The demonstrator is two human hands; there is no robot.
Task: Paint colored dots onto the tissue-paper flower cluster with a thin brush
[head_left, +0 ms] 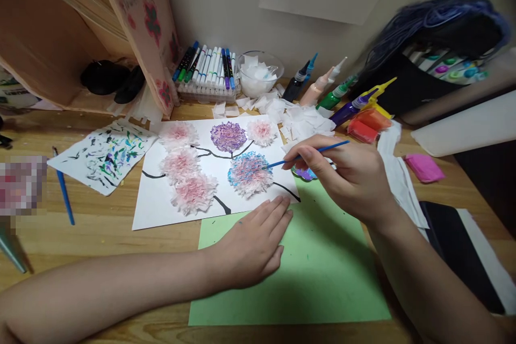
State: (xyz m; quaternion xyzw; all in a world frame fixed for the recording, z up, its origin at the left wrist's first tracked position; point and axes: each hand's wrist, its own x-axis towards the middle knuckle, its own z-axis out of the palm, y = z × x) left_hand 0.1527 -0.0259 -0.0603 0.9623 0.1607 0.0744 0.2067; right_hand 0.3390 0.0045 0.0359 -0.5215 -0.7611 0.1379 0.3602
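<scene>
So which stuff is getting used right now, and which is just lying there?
In use:
right hand
thin blue brush
blue paper flower
white sheet
left hand

Lying about:
marker set
paint bottles
spare blue brush

The brush [312,152] has a blue handle. The tissue flower [250,173] under its tip is white with blue and pink edges (three others are pale pink, one is purple). The white sheet [161,204] carries black branch lines, and the paper [322,263] is plain light green.
</scene>
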